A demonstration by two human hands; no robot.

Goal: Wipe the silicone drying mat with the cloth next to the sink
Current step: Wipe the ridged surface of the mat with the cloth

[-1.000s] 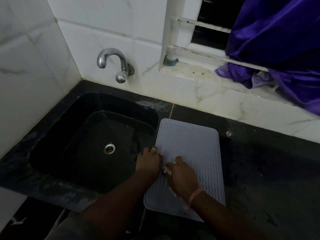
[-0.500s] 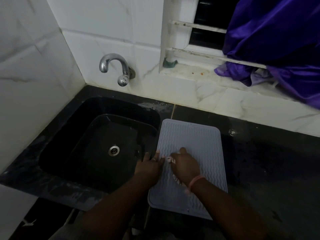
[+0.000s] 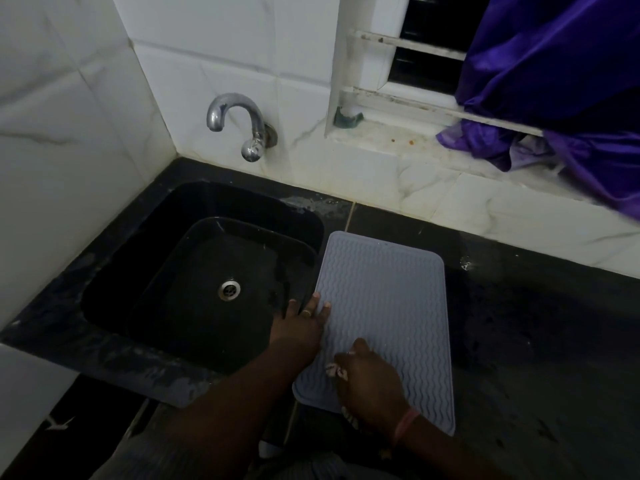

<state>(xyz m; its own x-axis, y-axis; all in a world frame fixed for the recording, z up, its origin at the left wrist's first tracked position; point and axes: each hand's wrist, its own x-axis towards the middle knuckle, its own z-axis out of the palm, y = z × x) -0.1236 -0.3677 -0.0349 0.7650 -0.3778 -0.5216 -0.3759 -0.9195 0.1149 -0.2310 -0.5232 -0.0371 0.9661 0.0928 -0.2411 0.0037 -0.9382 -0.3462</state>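
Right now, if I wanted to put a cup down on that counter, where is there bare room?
The dark counter right of the drying mat is bare up to the tiled wall. The strip behind the mat is narrow. The mat's near left is crowded: the left hand presses its edge and the right hand holds the cloth. The sink is empty.

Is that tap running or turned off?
Off, it seems: no stream falls from the tap, and the sink holds no pooled water.
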